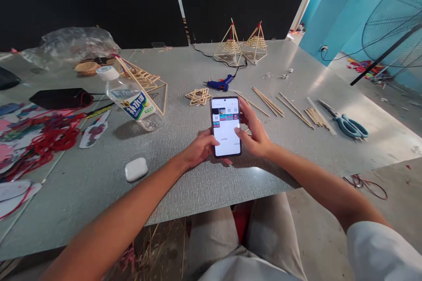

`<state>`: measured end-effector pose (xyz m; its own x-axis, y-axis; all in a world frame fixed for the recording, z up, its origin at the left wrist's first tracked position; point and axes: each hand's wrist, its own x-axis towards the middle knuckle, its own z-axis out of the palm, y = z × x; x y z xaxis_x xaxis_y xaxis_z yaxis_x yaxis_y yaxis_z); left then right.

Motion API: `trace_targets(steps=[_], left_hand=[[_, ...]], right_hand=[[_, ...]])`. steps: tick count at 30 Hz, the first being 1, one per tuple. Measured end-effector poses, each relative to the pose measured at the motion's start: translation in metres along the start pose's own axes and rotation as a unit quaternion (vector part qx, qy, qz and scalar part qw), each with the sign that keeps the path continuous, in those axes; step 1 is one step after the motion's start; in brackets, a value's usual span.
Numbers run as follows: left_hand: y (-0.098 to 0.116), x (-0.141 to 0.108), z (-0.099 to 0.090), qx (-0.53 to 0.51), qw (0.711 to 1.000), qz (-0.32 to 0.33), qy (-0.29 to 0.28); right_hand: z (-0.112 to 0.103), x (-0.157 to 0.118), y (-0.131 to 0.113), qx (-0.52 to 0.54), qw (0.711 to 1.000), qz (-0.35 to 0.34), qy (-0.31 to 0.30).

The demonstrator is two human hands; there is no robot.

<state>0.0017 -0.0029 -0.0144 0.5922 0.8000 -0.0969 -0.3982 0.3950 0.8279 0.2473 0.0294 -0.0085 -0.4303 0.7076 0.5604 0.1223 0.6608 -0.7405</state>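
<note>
A smartphone (227,140) with a lit white screen and rows of small thumbnails is held upright over the table. My left hand (201,148) grips its lower left side, thumb at the screen's edge. My right hand (254,131) is wrapped round its right side, with the thumb over the screen. Just behind the phone lies a small star-shaped lattice of wooden sticks (198,96). A blue hot glue gun (220,83) rests farther back. Loose wooden sticks (268,101) are spread to the right of the phone.
Blue-handled scissors (350,126) lie at the right. Two stick pyramids (230,47) stand at the back. On the left are a clear plastic bottle (135,101), another stick frame (161,92), a white earbud case (136,169) and red cord (49,140). A large fan (392,30) stands beyond the table.
</note>
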Motion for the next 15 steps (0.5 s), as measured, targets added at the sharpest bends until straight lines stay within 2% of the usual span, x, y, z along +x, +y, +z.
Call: trace_targets(steps=[4, 11, 15], left_hand=[[0.0007, 0.0000, 0.0006, 0.001, 1.000, 0.002, -0.013], [0.0032, 0.0013, 0.0070, 0.013, 0.999, -0.013, 0.029], [0.0032, 0.0023, 0.0068, 0.017, 0.999, -0.011, 0.032]], right_hand=[[-0.0007, 0.0003, -0.0021, -0.015, 1.000, 0.005, -0.009], [-0.0016, -0.0012, -0.0023, -0.023, 1.000, -0.013, -0.015], [-0.0003, -0.0024, 0.0002, -0.023, 1.000, -0.001, -0.011]])
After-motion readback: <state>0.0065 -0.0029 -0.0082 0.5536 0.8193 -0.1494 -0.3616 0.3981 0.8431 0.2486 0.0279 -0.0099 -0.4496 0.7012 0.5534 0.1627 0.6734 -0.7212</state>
